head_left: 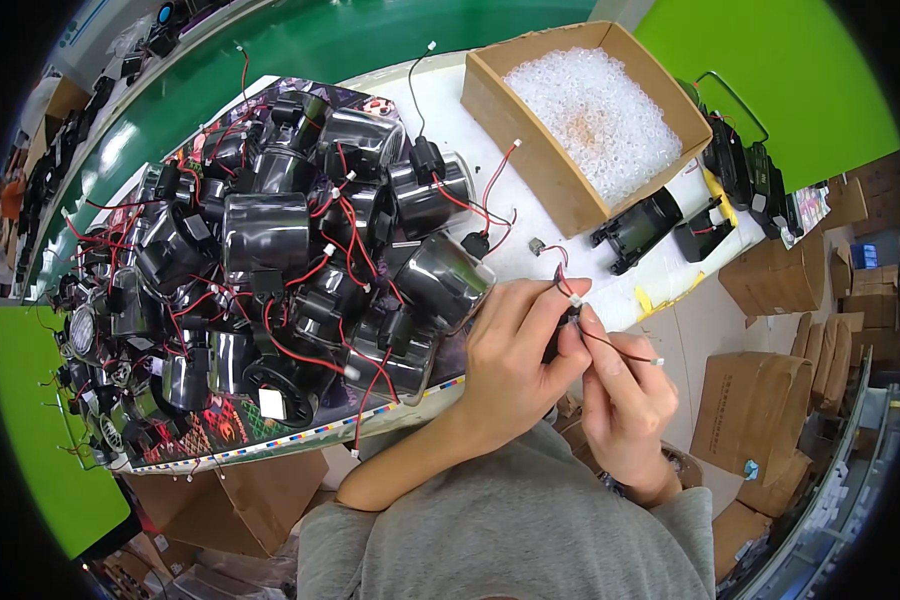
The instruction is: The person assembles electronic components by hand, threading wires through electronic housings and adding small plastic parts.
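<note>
My left hand (518, 352) and my right hand (627, 402) meet in front of my body at the table's near edge. Thumb and fingers of the left hand are closed on a small black part (568, 317) with thin red and black wires, mostly hidden by the fingers. A white plug (576, 300) shows at the fingertips. My right fingers pinch at the same wired part; from them a dark lead (620, 350) runs right to a pale connector. Just left of my left hand lies a glossy black cylindrical housing (445, 282) with a wired black block on it.
Many similar black housings (266, 235) with red and black leads crowd the left side. A cardboard box (540, 135) of small clear beads (600, 110) stands at the back. Right of it lie an open black shell (640, 228) and other black parts. Cardboard cartons (750, 405) stand on the floor.
</note>
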Action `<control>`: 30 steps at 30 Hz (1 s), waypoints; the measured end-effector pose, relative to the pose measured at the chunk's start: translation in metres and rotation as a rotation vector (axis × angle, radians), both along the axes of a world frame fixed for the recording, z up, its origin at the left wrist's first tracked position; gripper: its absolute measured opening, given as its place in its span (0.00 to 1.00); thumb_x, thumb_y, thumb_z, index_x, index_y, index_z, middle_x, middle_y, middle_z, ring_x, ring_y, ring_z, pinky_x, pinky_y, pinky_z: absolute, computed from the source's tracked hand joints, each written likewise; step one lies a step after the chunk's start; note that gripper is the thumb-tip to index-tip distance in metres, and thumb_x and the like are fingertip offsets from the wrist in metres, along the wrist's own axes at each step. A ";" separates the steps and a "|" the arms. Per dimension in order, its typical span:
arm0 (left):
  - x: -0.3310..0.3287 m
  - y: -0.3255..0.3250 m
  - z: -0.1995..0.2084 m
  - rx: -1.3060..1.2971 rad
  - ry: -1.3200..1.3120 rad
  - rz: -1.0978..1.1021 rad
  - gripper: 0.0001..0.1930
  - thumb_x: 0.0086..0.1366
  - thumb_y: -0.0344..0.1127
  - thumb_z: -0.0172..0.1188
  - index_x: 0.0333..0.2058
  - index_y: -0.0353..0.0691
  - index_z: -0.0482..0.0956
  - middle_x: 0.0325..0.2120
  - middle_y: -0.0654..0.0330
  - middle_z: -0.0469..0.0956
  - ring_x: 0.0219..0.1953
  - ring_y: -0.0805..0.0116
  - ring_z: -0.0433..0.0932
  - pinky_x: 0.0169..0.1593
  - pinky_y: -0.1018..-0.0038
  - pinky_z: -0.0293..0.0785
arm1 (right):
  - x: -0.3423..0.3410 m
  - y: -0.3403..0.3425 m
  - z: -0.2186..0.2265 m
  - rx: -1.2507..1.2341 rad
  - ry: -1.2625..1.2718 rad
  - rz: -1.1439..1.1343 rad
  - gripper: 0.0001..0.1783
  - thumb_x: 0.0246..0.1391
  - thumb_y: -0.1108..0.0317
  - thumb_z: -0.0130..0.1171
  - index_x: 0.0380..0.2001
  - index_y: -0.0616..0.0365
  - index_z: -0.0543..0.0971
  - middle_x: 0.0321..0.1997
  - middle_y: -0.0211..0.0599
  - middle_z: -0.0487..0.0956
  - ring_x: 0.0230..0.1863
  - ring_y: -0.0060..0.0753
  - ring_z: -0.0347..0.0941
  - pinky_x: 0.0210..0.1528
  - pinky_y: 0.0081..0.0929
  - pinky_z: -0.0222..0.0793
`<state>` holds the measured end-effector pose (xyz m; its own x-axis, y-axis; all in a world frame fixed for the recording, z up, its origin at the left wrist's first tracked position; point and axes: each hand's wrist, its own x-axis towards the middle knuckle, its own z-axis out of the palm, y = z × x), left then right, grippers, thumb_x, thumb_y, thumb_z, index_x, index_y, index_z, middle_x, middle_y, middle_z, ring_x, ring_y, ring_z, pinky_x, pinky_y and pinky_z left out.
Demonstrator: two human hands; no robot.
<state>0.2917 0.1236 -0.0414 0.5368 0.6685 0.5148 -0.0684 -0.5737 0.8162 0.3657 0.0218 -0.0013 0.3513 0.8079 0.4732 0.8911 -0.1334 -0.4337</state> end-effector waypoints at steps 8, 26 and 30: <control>0.004 -0.003 -0.006 -0.027 -0.067 0.058 0.17 0.46 0.24 0.57 0.39 0.37 0.77 0.29 0.57 0.73 0.30 0.59 0.71 0.34 0.69 0.69 | -0.009 0.007 -0.024 0.154 -0.015 -0.152 0.27 0.33 0.83 0.57 0.43 0.56 0.79 0.23 0.32 0.71 0.18 0.26 0.69 0.21 0.23 0.65; 0.005 -0.005 0.000 0.138 0.003 0.080 0.22 0.44 0.23 0.56 0.42 0.38 0.77 0.28 0.56 0.72 0.30 0.59 0.71 0.34 0.67 0.69 | 0.001 0.011 -0.017 0.249 0.014 -0.180 0.22 0.33 0.84 0.57 0.37 0.58 0.81 0.22 0.34 0.72 0.17 0.28 0.69 0.18 0.23 0.65; 0.002 0.000 -0.003 0.050 -0.010 0.029 0.19 0.49 0.25 0.54 0.43 0.36 0.76 0.30 0.55 0.72 0.30 0.57 0.70 0.36 0.67 0.69 | 0.004 0.012 -0.008 0.186 0.146 -0.130 0.19 0.39 0.83 0.56 0.39 0.59 0.80 0.21 0.35 0.71 0.17 0.27 0.68 0.19 0.23 0.64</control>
<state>0.2938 0.1239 -0.0441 0.5120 0.6571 0.5533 -0.0587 -0.6158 0.7857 0.3701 0.0338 -0.0089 0.5217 0.6553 0.5462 0.7980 -0.1486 -0.5840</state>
